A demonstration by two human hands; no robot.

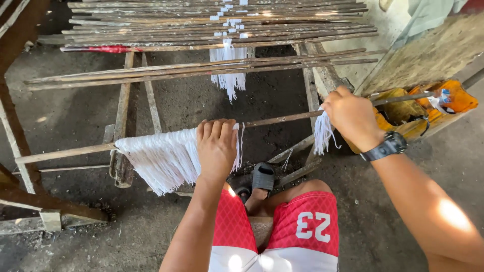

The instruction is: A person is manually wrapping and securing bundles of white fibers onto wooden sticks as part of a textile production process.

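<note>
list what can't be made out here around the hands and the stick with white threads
- Left hand: its palm and the threads under it, hidden by the hand's own back.
- Right hand: its grip on the stick, hidden by curled fingers.
- Stick's left end: hidden behind a wooden post.
- Orange bag: contents too small to tell.

Red/white patterned shorts, black wristwatch on rt wrist, grey sandal.
</note>
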